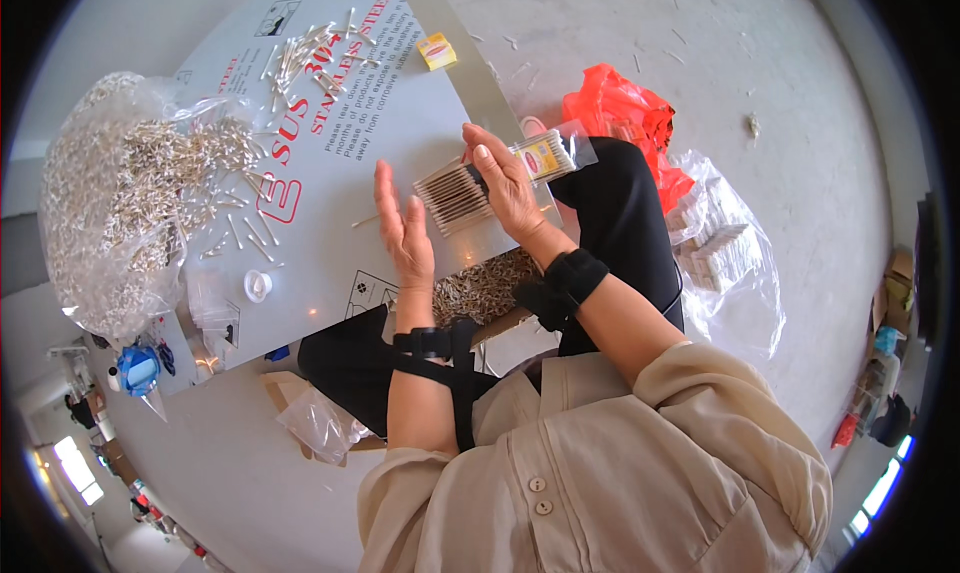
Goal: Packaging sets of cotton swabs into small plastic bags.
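A flat row of cotton swabs (446, 201) lies side by side near the right edge of the table (330, 203). To its left my left hand (405, 235) is held on edge, fingers stretched out, with nothing in it. My right hand (510, 191) is at the row's right end, its fingers straight and apart from the thumb; whether its palm touches the swabs is hidden. Just beyond that hand, a clear packet of cotton swabs with a yellow label (541, 158) rests at the table's edge.
A big clear bag of loose swabs (130, 203) spills at left. More swabs (305, 63) lie farther back, near a small yellow box (437, 51). A white tub (257, 286) stands near left. Swabs fill a box (480, 291) above my lap. Red (620, 108) and clear (720, 243) bags sit at right.
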Available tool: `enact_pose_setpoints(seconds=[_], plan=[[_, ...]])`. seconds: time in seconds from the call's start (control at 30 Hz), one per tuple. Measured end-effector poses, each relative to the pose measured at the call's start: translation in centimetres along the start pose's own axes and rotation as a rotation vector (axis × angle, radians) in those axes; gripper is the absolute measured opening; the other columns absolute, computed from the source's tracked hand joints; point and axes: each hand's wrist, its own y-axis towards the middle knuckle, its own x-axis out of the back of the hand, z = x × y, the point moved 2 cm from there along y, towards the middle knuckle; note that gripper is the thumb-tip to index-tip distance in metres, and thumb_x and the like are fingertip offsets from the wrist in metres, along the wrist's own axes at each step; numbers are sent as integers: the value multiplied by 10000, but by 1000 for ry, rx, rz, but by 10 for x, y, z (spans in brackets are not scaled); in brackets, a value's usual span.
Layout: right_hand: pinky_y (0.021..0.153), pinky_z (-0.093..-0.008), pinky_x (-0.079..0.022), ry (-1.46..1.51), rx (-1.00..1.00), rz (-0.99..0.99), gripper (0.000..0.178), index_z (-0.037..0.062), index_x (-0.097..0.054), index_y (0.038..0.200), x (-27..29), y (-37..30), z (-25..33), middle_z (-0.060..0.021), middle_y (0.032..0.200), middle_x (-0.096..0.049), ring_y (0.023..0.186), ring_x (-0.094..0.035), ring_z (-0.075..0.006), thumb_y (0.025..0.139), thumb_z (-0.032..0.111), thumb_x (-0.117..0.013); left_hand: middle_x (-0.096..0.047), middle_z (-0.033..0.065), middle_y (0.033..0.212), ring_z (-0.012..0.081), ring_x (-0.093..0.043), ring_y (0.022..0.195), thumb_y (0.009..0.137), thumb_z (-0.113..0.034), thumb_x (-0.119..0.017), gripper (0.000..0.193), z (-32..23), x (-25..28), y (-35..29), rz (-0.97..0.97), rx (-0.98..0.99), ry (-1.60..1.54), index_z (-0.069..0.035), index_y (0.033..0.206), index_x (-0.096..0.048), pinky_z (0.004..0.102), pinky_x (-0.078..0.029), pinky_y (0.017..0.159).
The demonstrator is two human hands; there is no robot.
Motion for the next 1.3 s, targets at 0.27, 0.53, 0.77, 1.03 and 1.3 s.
enact_pose_setpoints(seconds=[0.27,0.53,0.77,1.03,1.3], plan=[[807,-300,-508,-476,81,33,222,-15,-598,1131,31,-32,32,-106,981,-615,925,-641,-197,915,37,-589,-221,185,1561,357,-239,1436,723,-306,-803,950,-19,-3,-8,388,-194,975,-35,1474,-288,498,-204,1165],[681,-428,-522,-776,229,148,116,45,-648,934,31,-44,40,-131,885,-628,790,-638,-368,821,65,-635,-189,174,1574,335,-205,1454,715,-379,-801,1025,-20,-12,-19,400,-188,1092,-37,1494,-228,543,-165,1166],[659,-440,-517,-841,215,142,62,47,-643,873,28,-43,37,-119,830,-616,758,-634,-360,823,81,-628,-198,195,1569,348,-200,1456,722,-458,-779,1058,-19,-9,-29,274,-109,1089,-26,1502,-208,554,-145,1164],[660,-453,-512,-806,178,117,54,35,-622,839,25,-39,40,-143,814,-627,752,-631,-375,823,87,-625,-568,96,1178,323,-496,1140,815,-190,-687,381,-13,5,-26,47,-157,1020,-78,1168,-597,465,-365,964],[703,-465,-518,-933,23,107,114,28,-638,801,12,-13,41,-176,813,-655,790,-645,-385,799,139,-607,-598,49,830,290,-543,888,753,-178,-732,105,-7,9,-6,-80,119,885,-86,767,-683,428,-425,805]])
